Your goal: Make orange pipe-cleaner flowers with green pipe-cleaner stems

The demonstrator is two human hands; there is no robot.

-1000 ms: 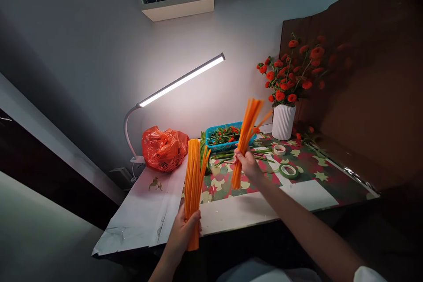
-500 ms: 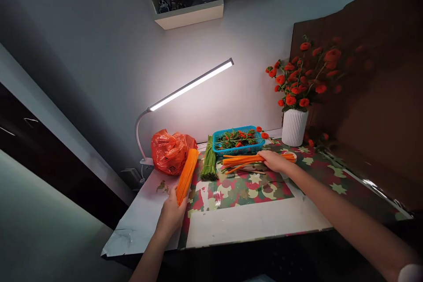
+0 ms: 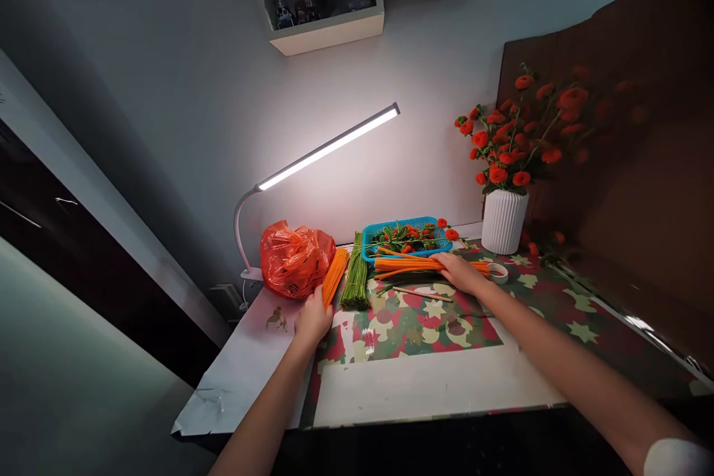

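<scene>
Reaching forward, left hand [image 3: 313, 320] clasping orange sticks [image 3: 335, 273], right hand [image 3: 460, 273] gripping crosswise orange bundle [image 3: 404, 265]

Compact orange bundle [image 3: 335, 274], slanting beside green stems [image 3: 355, 279]; looser orange bundle [image 3: 402, 265] crosswise in front of blue basket [image 3: 372, 232].

The head-worn camera looks forward and down over a table [image 3: 245, 379].

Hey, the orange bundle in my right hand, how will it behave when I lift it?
The orange bundle should stay fairly stiff, since its strands lie straight either side of the right hand. It may splay, as some strands stray from the rest and no tie shows. It's probably light, given how thin the strands look.
</scene>
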